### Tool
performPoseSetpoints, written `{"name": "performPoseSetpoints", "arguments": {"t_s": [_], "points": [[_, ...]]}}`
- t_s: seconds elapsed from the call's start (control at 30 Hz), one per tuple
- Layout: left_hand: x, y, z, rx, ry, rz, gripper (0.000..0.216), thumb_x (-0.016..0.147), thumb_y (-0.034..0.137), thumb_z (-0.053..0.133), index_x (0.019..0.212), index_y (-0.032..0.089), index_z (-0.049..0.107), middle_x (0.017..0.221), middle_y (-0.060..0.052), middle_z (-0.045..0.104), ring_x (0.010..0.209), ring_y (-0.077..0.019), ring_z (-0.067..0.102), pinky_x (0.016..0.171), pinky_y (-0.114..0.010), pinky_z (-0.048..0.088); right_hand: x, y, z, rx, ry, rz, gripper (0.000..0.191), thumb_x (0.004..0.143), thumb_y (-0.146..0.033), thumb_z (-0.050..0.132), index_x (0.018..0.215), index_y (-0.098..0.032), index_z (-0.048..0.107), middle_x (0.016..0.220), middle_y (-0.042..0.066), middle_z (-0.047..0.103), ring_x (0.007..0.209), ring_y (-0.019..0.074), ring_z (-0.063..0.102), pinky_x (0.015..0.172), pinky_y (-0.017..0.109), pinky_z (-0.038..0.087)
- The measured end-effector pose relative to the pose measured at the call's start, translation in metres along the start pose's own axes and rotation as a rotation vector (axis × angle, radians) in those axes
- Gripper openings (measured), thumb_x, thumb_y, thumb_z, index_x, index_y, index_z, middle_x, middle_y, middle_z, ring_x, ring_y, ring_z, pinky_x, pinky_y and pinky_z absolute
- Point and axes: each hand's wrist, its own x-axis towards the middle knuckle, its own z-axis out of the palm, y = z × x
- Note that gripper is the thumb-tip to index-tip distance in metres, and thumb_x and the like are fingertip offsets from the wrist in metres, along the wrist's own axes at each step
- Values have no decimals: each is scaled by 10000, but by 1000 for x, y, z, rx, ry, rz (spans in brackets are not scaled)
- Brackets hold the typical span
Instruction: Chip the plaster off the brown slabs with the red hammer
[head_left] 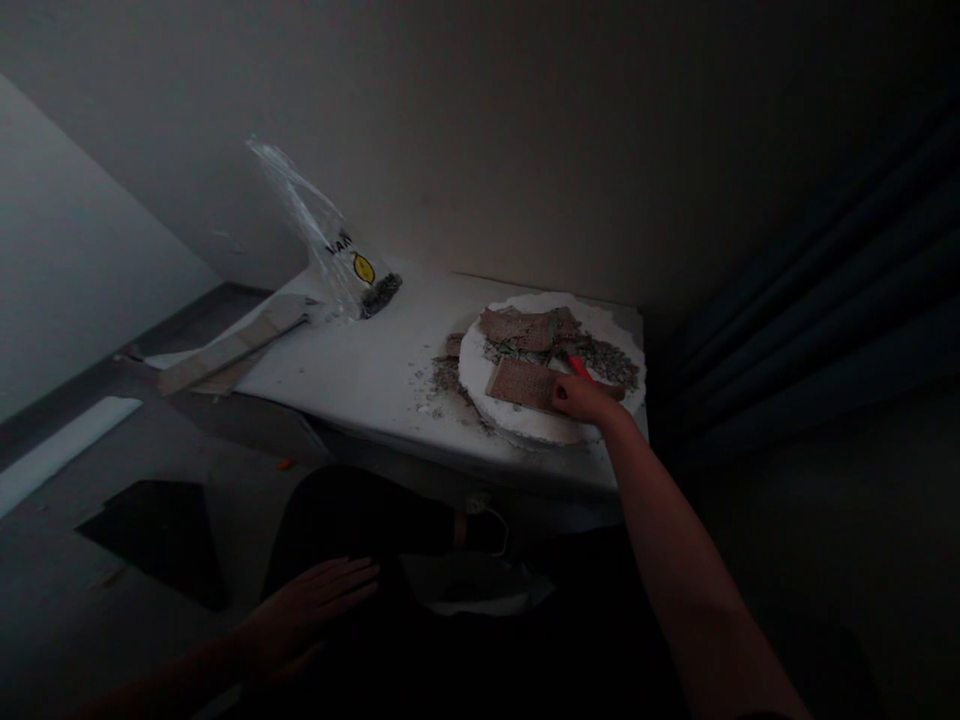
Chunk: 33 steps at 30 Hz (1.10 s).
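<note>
My right hand [583,398] is closed, its curled fingers against a flat brown textured piece [523,384]. Whatever is in those fingers, if anything, is hidden in the dim light. A small red object [577,367] shows just behind the knuckles; its kind is unclear. Beneath lies a thick white round slab [480,362] with a ragged edge. Another brown textured piece [517,327] lies at its back, with grey crumbly bits [611,362] to the right. My left hand [319,605] rests on my dark-clothed leg, fingers stretched out.
The slab stands on a white table [360,370] against a wall. Grey crumbs [446,378] are scattered left of it. A clear plastic bag with a lemon print [330,240] stands farther left, near cardboard strips [225,352]. A dark angular sheet [161,535] lies on the floor; curtains hang at right.
</note>
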Motion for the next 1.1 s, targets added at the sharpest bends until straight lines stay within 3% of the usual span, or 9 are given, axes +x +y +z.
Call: {"name": "performPoseSetpoints", "arguments": {"t_s": [0.53, 0.7, 0.8, 0.9, 1.1], "points": [[-1, 0, -2, -8, -15, 0, 700, 937, 391, 399, 1606, 323, 201, 1617, -28, 378, 1473, -259, 380, 1221, -448, 310, 1, 6, 4, 34, 60, -16, 45, 841, -134, 614, 839, -166, 646, 880, 70, 697, 752, 163, 599, 647, 248, 403], [0, 1, -3, 16, -6, -6, 679, 951, 373, 392, 1603, 338, 207, 1608, -13, 395, 1472, -245, 381, 1234, -428, 285, -13, 23, -2, 55, 240, -29, 102, 872, -153, 567, 964, -168, 609, 992, 78, 659, 863, 183, 587, 746, 266, 428], [2, 1, -4, 19, 1, -10, 685, 949, 363, 398, 1604, 347, 199, 1603, -9, 404, 1464, -246, 393, 1230, -426, 292, -27, 36, -2, 12, 367, 40, 102, 878, -171, 561, 968, -160, 607, 1038, 103, 621, 902, 204, 575, 815, 298, 442], [2, -1, -4, 15, 8, 7, 683, 955, 372, 386, 1607, 340, 188, 1603, -14, 402, 1465, -250, 392, 1223, -440, 306, -37, 38, 5, -68, 376, 138, 236, 872, -217, 604, 1090, -127, 609, 1162, 156, 581, 1018, 255, 565, 902, 349, 441], [1, -3, -4, 19, -20, 1, 687, 958, 413, 392, 1609, 336, 187, 1604, -24, 402, 1468, -265, 386, 1211, -455, 329, -34, 13, 14, -178, 385, 218, 541, 901, -224, 574, 1426, -142, 470, 1356, 211, 494, 1256, 347, 469, 997, 442, 408]]}}
